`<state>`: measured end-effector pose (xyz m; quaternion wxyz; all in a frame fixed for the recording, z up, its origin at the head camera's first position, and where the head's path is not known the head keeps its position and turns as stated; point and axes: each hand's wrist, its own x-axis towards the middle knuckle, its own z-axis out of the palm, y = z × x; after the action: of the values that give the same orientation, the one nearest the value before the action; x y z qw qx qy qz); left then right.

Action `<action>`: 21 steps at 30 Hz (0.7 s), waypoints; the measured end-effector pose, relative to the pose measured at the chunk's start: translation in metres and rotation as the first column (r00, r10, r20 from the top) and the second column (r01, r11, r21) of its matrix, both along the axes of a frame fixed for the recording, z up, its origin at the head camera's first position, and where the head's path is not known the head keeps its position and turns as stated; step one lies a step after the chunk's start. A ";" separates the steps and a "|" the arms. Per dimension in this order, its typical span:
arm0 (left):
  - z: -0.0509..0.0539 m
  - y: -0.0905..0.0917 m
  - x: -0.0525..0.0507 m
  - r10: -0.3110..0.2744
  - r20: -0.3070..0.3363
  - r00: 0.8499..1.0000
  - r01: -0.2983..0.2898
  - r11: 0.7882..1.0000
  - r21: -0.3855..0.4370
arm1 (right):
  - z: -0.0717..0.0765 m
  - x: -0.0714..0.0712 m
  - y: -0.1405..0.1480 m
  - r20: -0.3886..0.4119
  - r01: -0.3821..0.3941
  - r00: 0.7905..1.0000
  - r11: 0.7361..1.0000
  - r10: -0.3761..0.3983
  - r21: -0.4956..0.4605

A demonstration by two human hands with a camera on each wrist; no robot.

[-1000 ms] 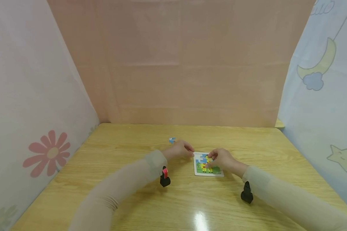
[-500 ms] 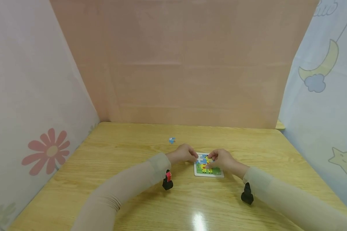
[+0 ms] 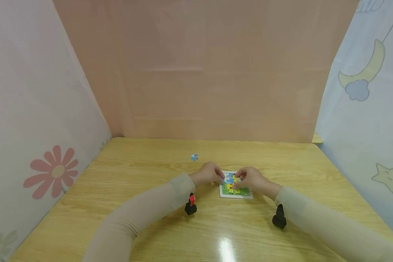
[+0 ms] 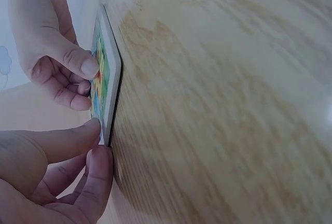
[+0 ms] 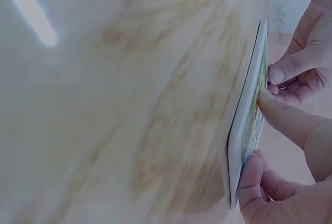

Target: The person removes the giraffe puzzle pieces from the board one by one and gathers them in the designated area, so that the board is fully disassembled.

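A small jigsaw puzzle [image 3: 237, 196] with a yellow giraffe on green and blue lies flat in a white-rimmed tray. My left hand [image 3: 209, 173] is at its upper left, thumb and forefinger pinching a small puzzle piece that they mostly cover. Pale bare tray shows beside those fingertips. From the right, my right hand [image 3: 253, 180] rests its thumb and fingertips, spread apart, on the assembled pieces. Both hands meet the puzzle in the left wrist view, where the tray edge [image 4: 115, 73] shows. A loose blue puzzle piece [image 3: 194, 157] lies farther back.
The wooden table [image 3: 150, 156] ends at a plain pinkish-tan backdrop [image 3: 199, 72]. Patterned cloth walls stand at the left [image 3: 36, 91] and right [image 3: 357, 134]. A black wrist camera [image 3: 190, 207] hangs under the left cuff, another black camera [image 3: 279, 217] under the right.
My left hand has shifted right, from just outside the tray's left edge to over its upper left part. The right hand stays nearly in place on the puzzle.
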<state>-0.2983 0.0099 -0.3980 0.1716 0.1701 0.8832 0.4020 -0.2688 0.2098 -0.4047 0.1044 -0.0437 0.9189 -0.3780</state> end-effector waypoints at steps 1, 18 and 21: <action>0.000 0.000 0.000 0.001 0.001 1.000 -0.001 1.000 -0.002 | 0.000 0.000 0.000 0.002 -0.001 1.000 1.000 0.001 0.000; 0.001 0.002 0.002 -0.002 -0.023 1.000 0.002 1.000 0.028 | 0.001 0.002 -0.002 -0.017 -0.006 1.000 1.000 0.007 0.023; 0.001 0.002 0.003 -0.007 -0.008 1.000 0.007 0.999 0.046 | -0.001 0.002 -0.002 -0.017 -0.007 1.000 1.000 0.008 0.023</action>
<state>-0.2950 0.0121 -0.3972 0.1655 0.1787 0.8738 0.4208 -0.2669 0.2078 -0.4056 0.0985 -0.0491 0.9239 -0.3664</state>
